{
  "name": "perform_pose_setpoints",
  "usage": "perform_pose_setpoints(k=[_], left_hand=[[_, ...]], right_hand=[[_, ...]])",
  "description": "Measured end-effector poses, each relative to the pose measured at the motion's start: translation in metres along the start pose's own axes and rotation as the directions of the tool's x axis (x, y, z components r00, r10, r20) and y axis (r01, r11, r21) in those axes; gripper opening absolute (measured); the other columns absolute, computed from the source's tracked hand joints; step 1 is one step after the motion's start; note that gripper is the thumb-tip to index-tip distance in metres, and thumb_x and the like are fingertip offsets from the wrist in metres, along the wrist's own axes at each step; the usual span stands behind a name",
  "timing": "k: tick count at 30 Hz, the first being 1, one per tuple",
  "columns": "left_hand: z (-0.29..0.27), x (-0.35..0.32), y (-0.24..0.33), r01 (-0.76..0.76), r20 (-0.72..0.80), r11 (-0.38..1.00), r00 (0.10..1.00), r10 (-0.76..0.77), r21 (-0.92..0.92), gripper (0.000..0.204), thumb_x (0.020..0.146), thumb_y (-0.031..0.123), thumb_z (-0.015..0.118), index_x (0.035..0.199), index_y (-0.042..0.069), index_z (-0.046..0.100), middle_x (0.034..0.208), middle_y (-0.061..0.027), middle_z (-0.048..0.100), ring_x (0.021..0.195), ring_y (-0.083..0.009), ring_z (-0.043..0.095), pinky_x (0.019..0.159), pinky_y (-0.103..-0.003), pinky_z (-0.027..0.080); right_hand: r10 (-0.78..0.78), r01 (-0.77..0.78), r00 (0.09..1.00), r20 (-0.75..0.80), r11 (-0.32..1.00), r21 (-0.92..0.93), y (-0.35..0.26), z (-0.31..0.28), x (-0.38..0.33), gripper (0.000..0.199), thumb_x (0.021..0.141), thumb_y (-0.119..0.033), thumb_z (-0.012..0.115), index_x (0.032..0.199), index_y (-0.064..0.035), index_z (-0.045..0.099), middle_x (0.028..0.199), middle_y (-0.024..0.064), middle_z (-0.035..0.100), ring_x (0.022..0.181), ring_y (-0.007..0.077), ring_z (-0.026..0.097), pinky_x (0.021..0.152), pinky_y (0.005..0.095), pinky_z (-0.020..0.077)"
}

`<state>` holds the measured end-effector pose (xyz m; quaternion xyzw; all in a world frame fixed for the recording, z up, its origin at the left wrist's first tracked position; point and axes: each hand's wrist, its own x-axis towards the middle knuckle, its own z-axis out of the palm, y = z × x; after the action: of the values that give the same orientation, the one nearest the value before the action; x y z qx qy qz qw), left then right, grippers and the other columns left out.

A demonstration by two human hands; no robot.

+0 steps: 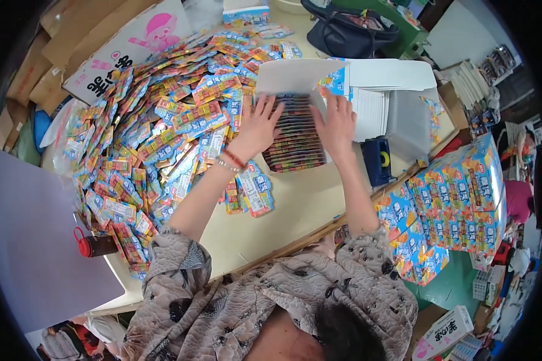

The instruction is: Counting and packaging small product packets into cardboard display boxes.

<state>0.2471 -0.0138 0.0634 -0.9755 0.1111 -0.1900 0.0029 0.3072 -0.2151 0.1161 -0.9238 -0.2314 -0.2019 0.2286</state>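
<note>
A carton with a white inner flap (286, 77) stands before me. Tightly stacked colourful flat packets (296, 133) fill it in a long row, standing on edge. My left hand (259, 127) rests at the left side of the row, fingers stretched out and apart over the packet ends. On the opposite side my right hand (337, 125) lies along the carton's right wall, its fingers extended and the thumb apart toward the packets. Neither hand grips a packet. A big heap of loose packets (193, 117) spreads over the table to the left of the carton.
White flat cartons (376, 108) and a translucent plastic bin (408, 123) stand to the right, near a dark blue tape dispenser (377, 161). Filled blue-orange boxes (457, 198) are stacked beyond the table edge. A red-lidded bottle (96, 245) and a dark handbag (350, 33) also sit around.
</note>
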Motion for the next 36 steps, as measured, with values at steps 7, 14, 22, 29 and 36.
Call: perform_pose_setpoints(k=[7, 14, 22, 29, 36], left_hand=[[-0.025, -0.033, 0.034, 0.516, 0.072, 0.730, 0.835, -0.546, -0.448, 0.073, 0.086, 0.013, 0.058, 0.146, -0.002, 0.019, 0.114, -0.0320, 0.054, 0.103, -0.0446, 0.055, 0.089, -0.053, 0.043], [-0.083, -0.047, 0.038, 0.320, 0.330, 0.723, 0.934, -0.134, -0.612, 0.073, 0.081, -0.001, 0.045, 0.148, 0.003, 0.018, 0.078, -0.0301, 0.060, 0.072, -0.0461, 0.060, 0.065, -0.053, 0.046], [-0.039, -0.083, 0.071, 0.330, 0.351, 0.728, 0.927, -0.131, -0.601, 0.064, 0.090, 0.005, 0.047, 0.148, 0.006, 0.021, 0.084, -0.0318, 0.061, 0.079, -0.0452, 0.061, 0.068, -0.052, 0.047], [-0.045, -0.125, 0.096, 0.536, 0.325, 0.612, 0.842, -0.430, -0.582, 0.062, 0.091, 0.006, 0.055, 0.145, 0.004, 0.027, 0.090, -0.0286, 0.063, 0.075, -0.0420, 0.062, 0.065, -0.048, 0.049], [-0.036, -0.134, 0.108, 0.344, 0.047, 0.791, 0.927, -0.372, -0.505, 0.057, 0.089, -0.004, 0.045, 0.144, 0.007, 0.032, 0.128, -0.0231, 0.053, 0.103, -0.0379, 0.060, 0.076, -0.043, 0.053]], right_hand=[[0.062, -0.098, 0.969, 0.241, 0.985, 0.143, 0.063, 0.033, -0.027, 0.044, 0.092, -0.020, 0.054, 0.129, 0.0038, 0.050, 0.079, 0.0289, 0.063, 0.080, 0.0456, 0.063, 0.071, 0.0532, 0.0482], [0.294, -0.349, 0.919, 0.264, 0.917, 0.193, -0.003, -0.059, -0.114, 0.048, 0.091, -0.014, 0.048, 0.136, -0.0012, 0.037, 0.085, 0.0267, 0.065, 0.080, 0.0460, 0.062, 0.073, 0.0553, 0.0471], [0.315, -0.250, 0.935, 0.165, 0.911, -0.327, -0.019, -0.080, -0.148, 0.032, 0.093, -0.022, 0.054, 0.121, -0.0049, 0.055, 0.083, 0.0192, 0.063, 0.077, 0.0390, 0.062, 0.068, 0.0480, 0.0490], [-0.694, 0.695, 0.717, 0.057, 0.719, 0.018, -0.002, -0.027, -0.044, 0.028, 0.080, -0.008, 0.056, 0.107, -0.0085, 0.060, 0.097, 0.0072, 0.059, 0.094, 0.0265, 0.058, 0.074, 0.0379, 0.0508], [-0.838, 0.890, 0.392, 0.380, 0.451, 0.075, 0.025, 0.015, -0.007, 0.019, 0.080, -0.013, 0.053, 0.096, -0.0058, 0.056, 0.101, 0.0063, 0.059, 0.090, 0.0231, 0.059, 0.076, 0.0329, 0.0507]])
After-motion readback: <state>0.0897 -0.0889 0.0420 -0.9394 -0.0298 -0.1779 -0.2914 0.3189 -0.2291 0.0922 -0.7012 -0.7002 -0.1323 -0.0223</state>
